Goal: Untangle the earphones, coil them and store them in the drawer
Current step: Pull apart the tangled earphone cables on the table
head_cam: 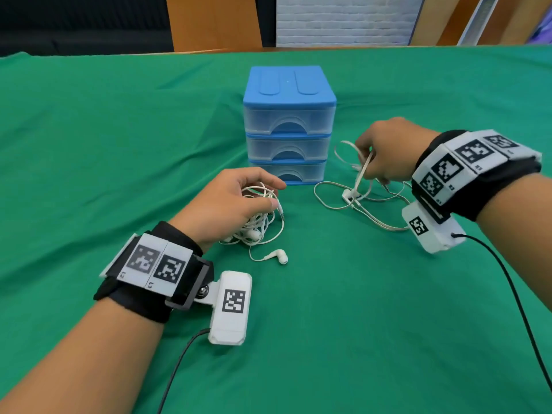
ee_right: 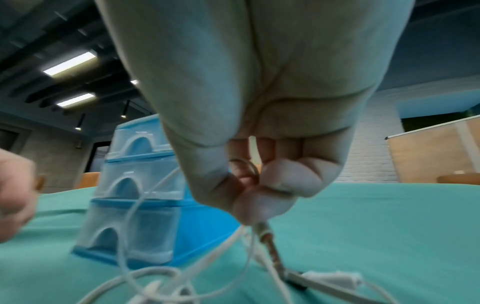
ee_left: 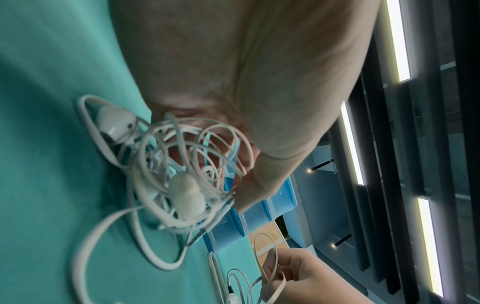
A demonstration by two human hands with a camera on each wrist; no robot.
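A tangled bundle of white earphones point(head_cam: 260, 218) point(ee_left: 182, 181) lies on the green cloth under my left hand point(head_cam: 236, 198), whose curled fingers grip its cords. One earbud point(head_cam: 279, 256) trails loose in front of the bundle. To the right, a second flat white cable point(head_cam: 355, 198) point(ee_right: 233, 263) sprawls in loops; my right hand point(head_cam: 385, 153) point(ee_right: 259, 185) pinches it and lifts part of it off the cloth, with its plug point(ee_right: 270, 244) hanging just below the fingers. A small blue three-drawer unit point(head_cam: 288, 124) point(ee_right: 137, 205) stands between and behind both hands, all drawers closed.
The table is covered by a green cloth point(head_cam: 358, 324). Black camera leads point(head_cam: 513, 294) run from both wrists toward the near edge. Wooden panels and a white brick wall point(head_cam: 343, 19) stand beyond the far edge.
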